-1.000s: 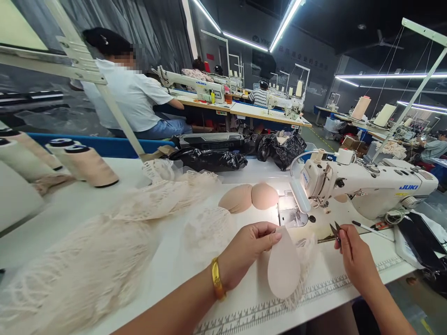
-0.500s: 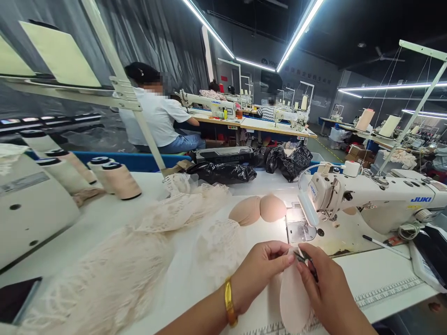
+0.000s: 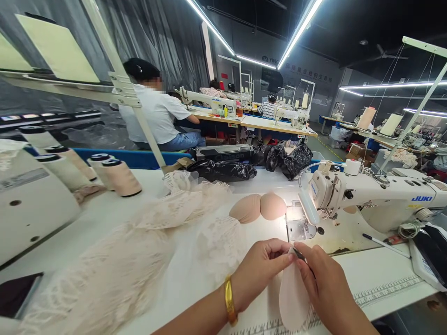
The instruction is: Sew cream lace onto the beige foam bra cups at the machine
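My left hand [image 3: 260,270] pinches the top edge of a pale pink bra cup pad [image 3: 292,298] with lace along it, held upright over the table's front edge. My right hand [image 3: 323,284] is closed around small thread snips [image 3: 299,254], whose tips touch the pad's top right beside my left fingertips. A gold bangle sits on my left wrist. A pair of beige cup pads [image 3: 260,208] lies on the table just left of the white Juki sewing machine [image 3: 370,195].
Cream lace fabric [image 3: 139,237] is heaped across the left and middle of the white table [image 3: 377,274]. Thread cones [image 3: 118,177] stand at the left. Black plastic bags [image 3: 223,170] lie at the back. Other people sit at machines behind.
My right hand came left from beside the machine, bringing the snips to the pad's top edge. Both hands now meet over the pad. The view shifted slightly right.
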Action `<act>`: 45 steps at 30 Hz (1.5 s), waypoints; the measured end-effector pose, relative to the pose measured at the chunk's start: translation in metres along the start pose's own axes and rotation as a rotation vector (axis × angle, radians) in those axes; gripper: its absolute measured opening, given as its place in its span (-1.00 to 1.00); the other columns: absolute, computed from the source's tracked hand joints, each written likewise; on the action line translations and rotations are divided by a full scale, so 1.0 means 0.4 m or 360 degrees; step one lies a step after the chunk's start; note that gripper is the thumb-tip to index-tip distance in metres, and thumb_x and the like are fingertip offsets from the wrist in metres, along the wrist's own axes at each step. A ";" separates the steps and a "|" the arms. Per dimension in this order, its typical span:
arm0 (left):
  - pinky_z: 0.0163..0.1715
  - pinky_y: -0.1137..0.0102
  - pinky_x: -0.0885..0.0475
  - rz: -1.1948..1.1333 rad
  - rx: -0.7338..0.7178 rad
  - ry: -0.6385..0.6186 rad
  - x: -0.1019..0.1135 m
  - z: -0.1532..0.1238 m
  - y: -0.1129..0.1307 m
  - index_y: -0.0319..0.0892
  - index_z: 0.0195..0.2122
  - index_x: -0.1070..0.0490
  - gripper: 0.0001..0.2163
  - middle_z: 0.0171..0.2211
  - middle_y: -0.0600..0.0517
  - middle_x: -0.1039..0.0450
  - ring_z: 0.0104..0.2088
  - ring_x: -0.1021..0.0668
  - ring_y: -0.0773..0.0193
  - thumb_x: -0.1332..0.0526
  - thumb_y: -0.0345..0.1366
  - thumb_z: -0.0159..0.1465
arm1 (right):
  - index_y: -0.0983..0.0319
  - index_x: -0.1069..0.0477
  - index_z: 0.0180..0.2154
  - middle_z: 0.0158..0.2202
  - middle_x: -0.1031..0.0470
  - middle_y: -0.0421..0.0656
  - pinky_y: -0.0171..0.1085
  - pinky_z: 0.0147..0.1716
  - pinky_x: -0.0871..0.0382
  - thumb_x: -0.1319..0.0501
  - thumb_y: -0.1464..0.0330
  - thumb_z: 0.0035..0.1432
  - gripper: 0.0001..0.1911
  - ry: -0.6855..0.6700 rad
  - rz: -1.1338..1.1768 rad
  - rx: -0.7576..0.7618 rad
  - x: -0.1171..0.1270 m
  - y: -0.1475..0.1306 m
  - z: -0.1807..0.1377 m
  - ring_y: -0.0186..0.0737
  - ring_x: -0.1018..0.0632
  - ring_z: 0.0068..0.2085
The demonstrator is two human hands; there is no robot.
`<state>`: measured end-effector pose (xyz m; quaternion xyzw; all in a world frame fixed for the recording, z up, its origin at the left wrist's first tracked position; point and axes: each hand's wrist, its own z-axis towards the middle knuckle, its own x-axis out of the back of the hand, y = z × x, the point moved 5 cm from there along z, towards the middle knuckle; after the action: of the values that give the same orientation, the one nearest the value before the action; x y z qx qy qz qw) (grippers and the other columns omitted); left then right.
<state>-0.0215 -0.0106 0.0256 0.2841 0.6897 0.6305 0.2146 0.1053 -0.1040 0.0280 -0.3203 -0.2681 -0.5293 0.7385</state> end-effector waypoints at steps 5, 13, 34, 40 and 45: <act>-0.22 0.30 -0.34 -0.0010 -0.0053 -0.0019 -0.001 0.003 0.009 -0.19 -0.43 -0.60 -0.75 -0.40 0.01 -0.50 -0.28 -0.47 0.15 -0.32 -0.08 0.11 | 0.14 -0.44 0.17 -0.43 -0.34 -0.23 -0.41 -0.57 -0.33 0.01 0.43 0.46 -0.61 0.0212 0.0045 0.0090 0.001 -0.008 -0.010 -0.32 -0.45 -0.51; -0.33 0.33 -0.31 0.0062 0.0039 -0.0137 -0.019 -0.015 -0.002 -0.21 -0.44 -0.61 -0.81 -0.47 0.03 -0.49 -0.38 -0.46 0.20 -0.32 -0.19 0.06 | 0.13 -0.47 0.14 -0.29 -0.49 -0.11 -0.30 -0.39 -0.49 -0.15 0.36 0.42 -0.69 0.0869 0.0395 -0.0495 0.113 0.044 -0.063 -0.20 -0.54 -0.33; -0.25 0.31 -0.38 -0.0098 -0.0032 -0.0158 -0.009 -0.011 0.018 -0.17 -0.35 -0.65 -0.73 -0.37 -0.01 -0.59 -0.32 -0.49 0.15 -0.36 -0.06 0.10 | 0.10 -0.29 0.25 -0.12 -0.62 -0.11 -0.26 -0.22 -0.61 -0.05 0.37 0.45 -0.61 0.0054 0.0409 -0.0188 0.025 -0.001 -0.028 -0.18 -0.66 -0.19; -0.16 0.30 -0.39 -0.0029 -0.0049 -0.0118 -0.007 -0.010 0.014 -0.15 -0.34 -0.67 -0.76 -0.32 -0.01 -0.62 -0.22 -0.53 0.09 -0.33 -0.12 0.10 | 0.05 -0.37 0.21 -0.27 -0.53 -0.14 -0.31 -0.42 -0.53 0.00 0.39 0.46 -0.61 0.0053 0.0344 -0.0138 0.002 -0.002 -0.042 -0.20 -0.60 -0.32; -0.24 0.31 -0.35 0.0012 0.0061 -0.0111 -0.013 -0.008 -0.007 -0.18 -0.36 -0.66 -0.75 -0.40 0.01 -0.56 -0.31 -0.50 0.14 -0.35 -0.11 0.05 | 0.12 -0.45 0.15 -0.36 -0.48 -0.18 -0.31 -0.41 -0.50 -0.06 0.37 0.45 -0.67 0.0380 0.0350 -0.0319 0.064 0.061 -0.026 -0.23 -0.56 -0.37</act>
<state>-0.0200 -0.0164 0.0230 0.3125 0.6926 0.6078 0.2307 0.1366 -0.1217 0.0354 -0.3545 -0.0880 -0.5038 0.7828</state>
